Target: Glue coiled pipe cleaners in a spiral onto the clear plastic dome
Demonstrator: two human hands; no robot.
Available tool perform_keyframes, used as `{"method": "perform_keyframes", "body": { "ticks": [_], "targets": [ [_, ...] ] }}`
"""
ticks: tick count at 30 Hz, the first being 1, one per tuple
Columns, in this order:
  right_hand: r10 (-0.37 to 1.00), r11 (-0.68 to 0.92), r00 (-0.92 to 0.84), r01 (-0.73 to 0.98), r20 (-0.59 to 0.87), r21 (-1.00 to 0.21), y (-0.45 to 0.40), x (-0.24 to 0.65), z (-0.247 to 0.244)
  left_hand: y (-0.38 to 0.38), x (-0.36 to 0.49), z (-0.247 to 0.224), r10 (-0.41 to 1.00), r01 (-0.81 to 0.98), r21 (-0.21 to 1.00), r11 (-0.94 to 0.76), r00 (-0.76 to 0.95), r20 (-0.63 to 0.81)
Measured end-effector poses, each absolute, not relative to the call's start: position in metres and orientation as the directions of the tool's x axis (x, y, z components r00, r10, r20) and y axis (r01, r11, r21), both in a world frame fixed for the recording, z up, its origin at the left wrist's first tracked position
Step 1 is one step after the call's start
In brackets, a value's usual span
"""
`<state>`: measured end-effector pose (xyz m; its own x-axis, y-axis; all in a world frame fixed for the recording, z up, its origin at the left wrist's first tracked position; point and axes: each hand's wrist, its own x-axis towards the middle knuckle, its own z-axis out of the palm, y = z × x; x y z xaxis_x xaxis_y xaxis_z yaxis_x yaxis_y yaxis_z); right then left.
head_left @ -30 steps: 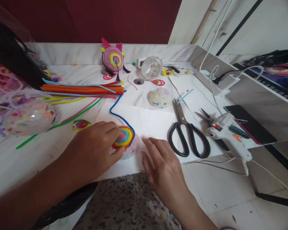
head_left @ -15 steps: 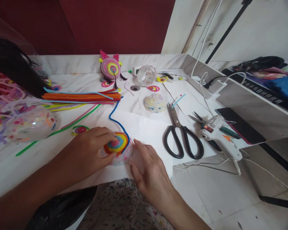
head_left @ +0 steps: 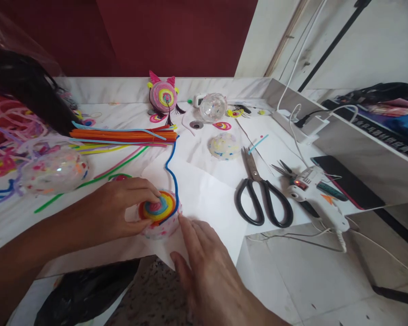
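Note:
A clear speckled plastic dome [head_left: 163,231] rests on white paper near the table's front edge. On top of it lies a rainbow spiral of fuzzy pipe cleaners [head_left: 163,204], from which a blue pipe cleaner [head_left: 171,170] trails up toward the orange bundle. My left hand [head_left: 129,203] grips the spiral and dome from the left, fingertips on the coil and thumb at its lower edge. My right hand [head_left: 202,249] has its fingers stretched out flat, index fingertip at the dome's right side, thumb apart. Part of the coil is hidden under my left fingers.
An orange pipe-cleaner bundle [head_left: 122,135] lies behind my left hand. Black-handled scissors [head_left: 258,190], pliers [head_left: 284,168] and a white glue gun [head_left: 313,190] are at right, beside a phone [head_left: 348,182]. Other domes [head_left: 54,171] and a pink horned ornament [head_left: 163,96] stand around.
The view has shifted slightly. My right hand has moved lower, its thumb drawing away from the dome. My left hand keeps its grip, and the coil and dome have turned slightly.

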<state>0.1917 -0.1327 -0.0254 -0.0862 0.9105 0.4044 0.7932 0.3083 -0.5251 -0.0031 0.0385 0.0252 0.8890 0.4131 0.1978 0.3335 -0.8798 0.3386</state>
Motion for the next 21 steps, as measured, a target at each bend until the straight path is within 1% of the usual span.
{"method": "perform_keyframes", "body": {
  "ticks": [2,4,7,9,11,13,18,21],
  "targets": [
    [0.911,0.32,-0.13,0.82,0.39,-0.474,-0.125,0.209,-0.019,0.038,-0.004,0.025,0.416,0.337,0.343,-0.877,0.889,0.192],
    [0.901,0.332,-0.182,0.872,0.393,-0.359,-0.114,0.228,-0.018,0.037,-0.004,0.025,0.424,0.344,0.342,-0.875,0.884,0.196],
    [0.917,0.313,-0.237,0.926,0.321,-0.211,-0.099,0.249,-0.027,0.034,-0.003,0.023,0.439,0.35,0.335,-0.875,0.866,0.24],
    [0.931,0.295,-0.245,0.941,0.271,-0.163,-0.094,0.254,-0.037,0.032,-0.003,0.022,0.436,0.344,0.327,-0.88,0.858,0.271],
    [0.934,0.294,-0.252,0.945,0.255,-0.142,-0.094,0.253,-0.047,0.032,-0.004,0.02,0.429,0.335,0.322,-0.886,0.856,0.289],
    [0.931,0.284,-0.239,0.949,0.275,-0.135,-0.097,0.249,-0.053,0.033,-0.005,0.018,0.419,0.322,0.328,-0.888,0.861,0.288],
    [0.926,0.209,-0.155,0.97,0.343,-0.126,-0.108,0.229,-0.061,0.039,-0.007,0.019,0.382,0.288,0.331,-0.899,0.885,0.267],
    [0.919,0.145,-0.088,0.982,0.385,-0.121,-0.113,0.214,-0.065,0.045,-0.006,0.023,0.363,0.259,0.354,-0.899,0.892,0.27]
  ]
}}
